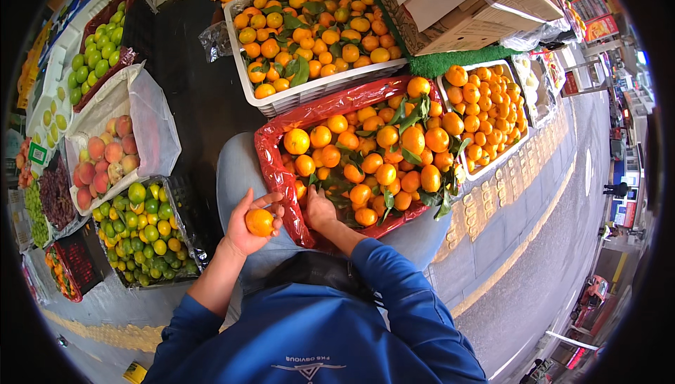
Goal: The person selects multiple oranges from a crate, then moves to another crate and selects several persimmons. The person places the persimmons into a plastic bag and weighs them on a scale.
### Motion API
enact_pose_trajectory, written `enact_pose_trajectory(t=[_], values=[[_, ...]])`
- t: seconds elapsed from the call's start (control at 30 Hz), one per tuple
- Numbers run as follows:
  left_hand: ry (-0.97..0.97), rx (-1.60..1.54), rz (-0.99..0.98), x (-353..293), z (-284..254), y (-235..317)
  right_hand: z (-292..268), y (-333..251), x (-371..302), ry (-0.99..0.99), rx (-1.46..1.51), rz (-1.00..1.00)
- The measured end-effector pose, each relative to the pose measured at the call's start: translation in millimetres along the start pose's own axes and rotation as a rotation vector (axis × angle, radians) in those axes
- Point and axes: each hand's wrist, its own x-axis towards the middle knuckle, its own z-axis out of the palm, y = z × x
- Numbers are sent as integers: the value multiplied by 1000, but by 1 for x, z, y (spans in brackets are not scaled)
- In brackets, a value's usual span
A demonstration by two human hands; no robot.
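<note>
A single mandarin [259, 223] rests in my left hand [241, 235], whose fingers curl up around it, left of the crate's red edge. My right hand [321, 209] reaches down into a crate lined with red plastic film [269, 146], at its near left corner. Its fingertips are hidden among fruit and dark leaves, so what they hold cannot be made out. Just left of those fingers sits one mandarin [300, 189]. Many more mandarins [387, 136], some with stems and green leaves, fill the crate, which lies across my knees.
A white crate of small mandarins [316, 32] stands beyond; another tray of them [486, 113] is at right. Limes [145, 233], peaches [109, 152] and green fruit [98, 53] stand at left. Cardboard boxes [457, 4] rise at the back. A road [555, 243] runs along the right.
</note>
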Motion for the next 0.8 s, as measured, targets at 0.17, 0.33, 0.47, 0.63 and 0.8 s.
enact_pose_trajectory(t=[0.17, 0.33, 0.47, 0.63, 0.8], values=[[-16, 4, 28, 1, -3, 0, -44, -24, -22, 118, 63, -38], [-38, -15, 7, 1, -6, -1, -124, -33, -6, 286, 376, -216], [-58, -3, 17, 2, -4, 0, -152, -40, 18, 421, 404, -259], [-40, -10, 19, 1, -3, -1, -114, -25, -10, 191, -28, -381], [9, 3, 19, 1, -3, -1, -54, 9, -32, -454, -696, -353]])
